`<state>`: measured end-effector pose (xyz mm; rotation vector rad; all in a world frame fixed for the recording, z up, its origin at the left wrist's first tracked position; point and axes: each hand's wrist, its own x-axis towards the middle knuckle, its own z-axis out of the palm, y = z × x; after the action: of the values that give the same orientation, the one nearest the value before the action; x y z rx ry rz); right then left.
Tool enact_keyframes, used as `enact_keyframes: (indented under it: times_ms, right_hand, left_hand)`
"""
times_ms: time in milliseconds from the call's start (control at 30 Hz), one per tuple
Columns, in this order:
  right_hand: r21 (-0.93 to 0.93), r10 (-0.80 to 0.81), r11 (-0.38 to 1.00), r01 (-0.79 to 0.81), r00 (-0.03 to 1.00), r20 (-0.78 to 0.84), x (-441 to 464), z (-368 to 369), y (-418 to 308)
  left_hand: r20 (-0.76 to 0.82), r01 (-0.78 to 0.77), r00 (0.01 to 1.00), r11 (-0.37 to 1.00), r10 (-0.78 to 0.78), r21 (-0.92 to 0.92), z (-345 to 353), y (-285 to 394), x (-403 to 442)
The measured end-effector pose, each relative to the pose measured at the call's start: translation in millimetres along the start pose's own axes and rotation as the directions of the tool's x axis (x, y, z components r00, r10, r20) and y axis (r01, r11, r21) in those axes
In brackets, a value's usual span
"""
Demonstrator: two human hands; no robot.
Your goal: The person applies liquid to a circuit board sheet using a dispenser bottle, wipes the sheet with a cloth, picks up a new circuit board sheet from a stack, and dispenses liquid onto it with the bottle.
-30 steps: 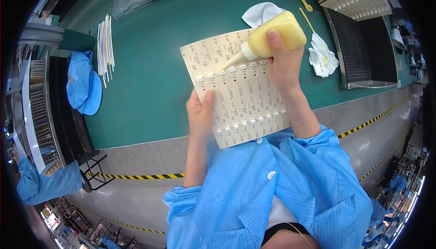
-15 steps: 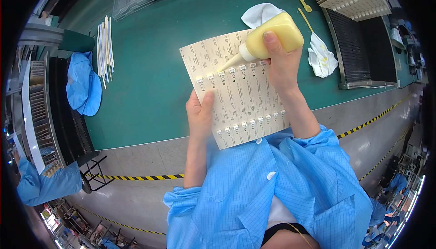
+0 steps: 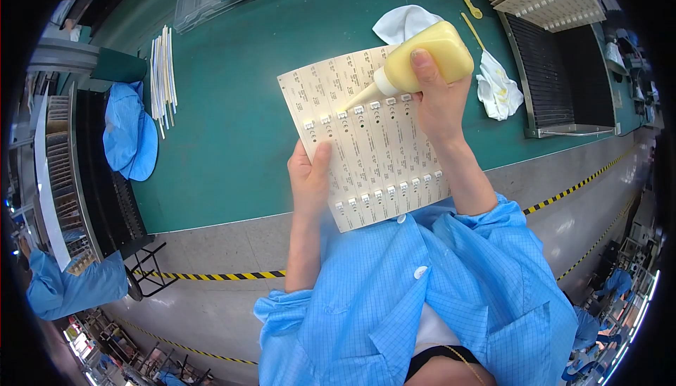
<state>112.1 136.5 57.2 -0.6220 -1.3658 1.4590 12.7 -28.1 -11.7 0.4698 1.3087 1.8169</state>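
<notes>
A cream circuit board panel with rows of small white connectors is tilted above the table's front edge. My left hand grips its left edge, thumb on top. In my right hand is a yellow squeeze bottle, held with the thumb across its side. The bottle's tapered nozzle points down-left, its tip at a connector in the upper row. Part of the panel's right side is hidden behind my right hand and the bottle.
A white cloth lies behind the bottle. Farther right are a stained cloth, a yellow spoon-like piece and a black rack with panels. Thin strips and a blue cap sit left. A co-worker's blue sleeve shows lower left.
The bottle has shifted very slightly, and its nozzle tip stays around the same connector. The panel and my left hand have hardly moved.
</notes>
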Motion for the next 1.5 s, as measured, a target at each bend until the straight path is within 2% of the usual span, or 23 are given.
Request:
enact_keyframes:
  times_ms: [233,333,533,833,933,1233,1500]
  right_hand:
    - [-0.058,-0.021,0.998,0.018,0.999,-0.049,0.0,2.3,-4.9]
    - [0.021,0.019,1.000,-0.017,0.998,-0.060,0.5,1.4,-10.3]
    - [0.050,0.050,0.998,-0.049,0.998,-0.032,3.1,-8.3,-6.9]
    - [-0.009,-0.028,1.000,0.028,0.997,-0.067,3.9,-9.1,-3.3]
    - [-0.017,0.030,0.999,-0.031,0.998,-0.061,3.5,-11.2,-6.1]
    - [-0.012,-0.047,0.999,0.046,0.996,-0.077,4.7,-5.8,-1.5]
    - [-0.034,-0.020,0.999,0.018,0.998,-0.061,3.3,-14.4,-0.8]
  left_hand:
    - [0.002,0.005,1.000,1.000,-0.005,0.007,-0.9,-0.2,0.0]
    - [-0.017,-0.013,1.000,1.000,0.013,0.009,1.8,0.4,0.0]
    - [-0.024,-0.020,1.000,0.999,0.021,0.041,0.4,-1.2,0.3]
    - [-0.023,-0.024,0.999,0.999,0.025,0.021,1.8,0.1,0.4]
    - [-0.019,-0.024,1.000,1.000,0.024,0.013,2.9,1.1,0.3]
    - [-0.021,-0.014,1.000,1.000,0.014,0.019,1.7,0.1,0.6]
    - [-0.028,-0.014,1.000,1.000,0.014,0.018,0.4,-1.9,0.9]
